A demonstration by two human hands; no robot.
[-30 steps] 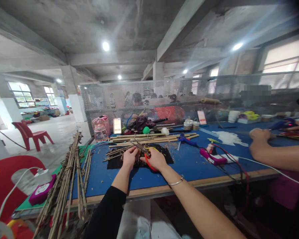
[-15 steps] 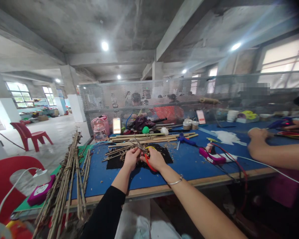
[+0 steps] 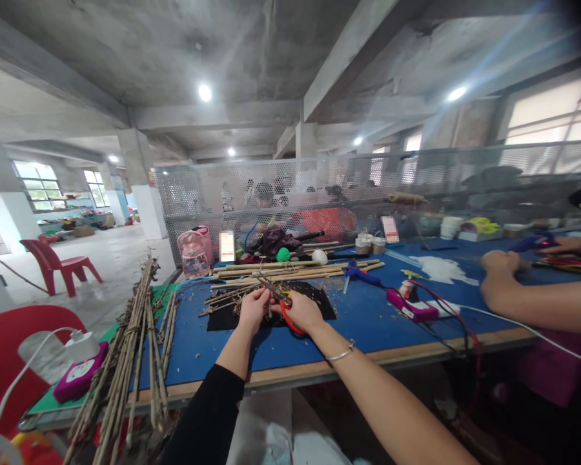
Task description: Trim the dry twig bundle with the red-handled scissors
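My right hand [image 3: 304,312] is closed round a pair of scissors [image 3: 291,319] with red and yellow handles. Their blades point up and to the left, past the fingertips of my left hand [image 3: 253,311]. That hand is pinched closed close beside the blades; the small piece between its fingers, perhaps a bit of twig, is too hidden to name. Beneath both hands lies a black mat [image 3: 324,302], strewn with brown scraps and short twigs [image 3: 221,298].
A tied bundle of long sticks [image 3: 134,336] overhangs the table edge at left. Behind my hands lie bamboo sticks [image 3: 339,272] and a blue glue gun [image 3: 363,274]. A purple power strip [image 3: 411,307] with cables sits to the right. A co-worker's arm [image 3: 532,302] reaches in there.
The scissors have turned slightly in my right hand, and less of the yellow handle shows. Both hands stay in nearly the same place. The co-worker's far hand has shifted a little.
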